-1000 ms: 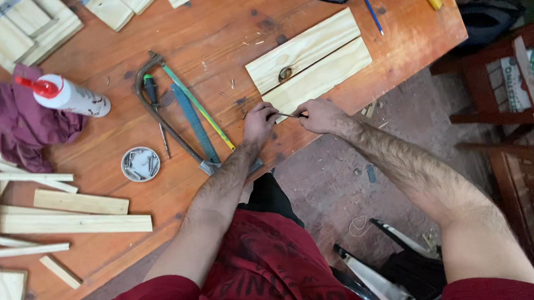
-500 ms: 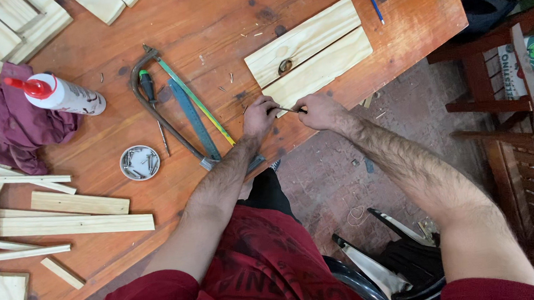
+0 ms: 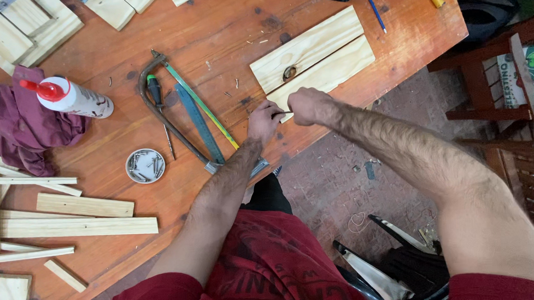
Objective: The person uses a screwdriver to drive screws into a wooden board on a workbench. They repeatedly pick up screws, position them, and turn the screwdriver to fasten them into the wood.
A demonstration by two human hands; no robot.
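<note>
My left hand (image 3: pixel 264 121) and my right hand (image 3: pixel 307 105) meet at the near edge of two pale wooden boards (image 3: pixel 311 56) lying side by side on the reddish wooden table (image 3: pixel 224 24). A thin dark metal piece (image 3: pixel 282 112), like a nail, spans the small gap between them. The fingers of both hands are closed on it. What lies under the hands is hidden. A hacksaw (image 3: pixel 180 118) lies just left of my left hand, with a green-handled screwdriver (image 3: pixel 154 92) inside its frame.
A round lid of screws (image 3: pixel 145 165) sits near the table's front. A glue bottle (image 3: pixel 72 98) rests on a maroon cloth (image 3: pixel 10 130). Wood strips (image 3: pixel 79 227) lie at the left. A blue pen (image 3: pixel 372 7) is at the back. A wooden chair (image 3: pixel 508 95) stands at the right.
Both hands stay together at the boards' near edge. Only the view shifts slightly.
</note>
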